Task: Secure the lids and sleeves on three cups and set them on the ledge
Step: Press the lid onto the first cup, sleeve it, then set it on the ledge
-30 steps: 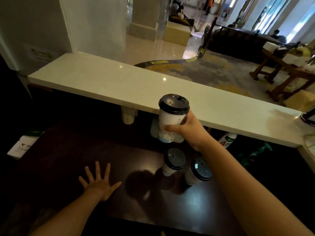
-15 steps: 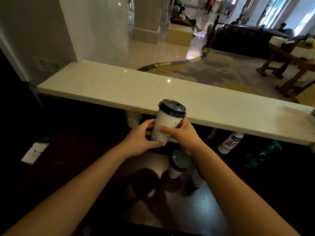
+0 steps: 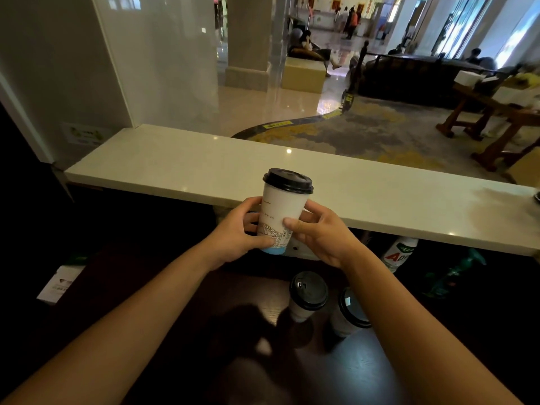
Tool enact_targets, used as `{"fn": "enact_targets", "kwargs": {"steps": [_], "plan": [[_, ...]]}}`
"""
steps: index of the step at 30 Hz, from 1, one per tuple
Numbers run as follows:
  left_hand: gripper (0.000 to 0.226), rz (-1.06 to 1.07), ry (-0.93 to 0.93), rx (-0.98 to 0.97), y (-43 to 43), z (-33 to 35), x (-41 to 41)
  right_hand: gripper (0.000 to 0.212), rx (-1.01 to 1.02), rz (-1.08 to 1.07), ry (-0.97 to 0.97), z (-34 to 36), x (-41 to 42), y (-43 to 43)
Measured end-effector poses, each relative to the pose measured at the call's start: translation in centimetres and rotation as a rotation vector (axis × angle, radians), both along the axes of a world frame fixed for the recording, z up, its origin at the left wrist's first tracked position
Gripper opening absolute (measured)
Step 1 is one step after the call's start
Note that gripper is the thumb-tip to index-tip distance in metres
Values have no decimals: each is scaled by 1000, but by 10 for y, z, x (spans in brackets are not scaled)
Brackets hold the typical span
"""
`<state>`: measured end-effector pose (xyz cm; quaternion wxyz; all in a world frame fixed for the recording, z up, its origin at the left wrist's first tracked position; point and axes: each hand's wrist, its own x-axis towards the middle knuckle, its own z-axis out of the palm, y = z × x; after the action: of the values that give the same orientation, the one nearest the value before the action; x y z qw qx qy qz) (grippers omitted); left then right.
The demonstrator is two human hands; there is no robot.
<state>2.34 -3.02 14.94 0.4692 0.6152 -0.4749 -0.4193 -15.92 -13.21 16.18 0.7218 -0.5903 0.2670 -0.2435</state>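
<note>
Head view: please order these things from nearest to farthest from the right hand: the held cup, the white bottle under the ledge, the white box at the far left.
From the right hand:
1. Held cup, touching it, in both hands.
2. White bottle, to its right, under the ledge.
3. White box, far left, in the dark.

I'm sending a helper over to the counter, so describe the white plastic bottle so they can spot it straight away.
Start at the long pale ledge across the counter and follow it toward its right end. Tucked in the shadow just under its front edge stands the white bottle. Unlike the black-lidded paper cups on the dark counter beside it, it has a label with a green band and red lettering.
</note>
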Motion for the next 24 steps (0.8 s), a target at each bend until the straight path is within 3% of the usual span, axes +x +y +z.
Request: {"fn": "enact_targets", "kwargs": {"steps": [7, 17, 24], "plan": [[85, 152, -31, -63, -15, 0, 1, 43, -99, -151, 68, -2, 9, -9], [87, 333, -155, -135, -71, 16, 5, 45, -160, -376, 113, 13, 47, -40], [88, 360, -226, -54, -107, 7, 14, 45, -191, -401, 199, 1, 69, -68]]}}
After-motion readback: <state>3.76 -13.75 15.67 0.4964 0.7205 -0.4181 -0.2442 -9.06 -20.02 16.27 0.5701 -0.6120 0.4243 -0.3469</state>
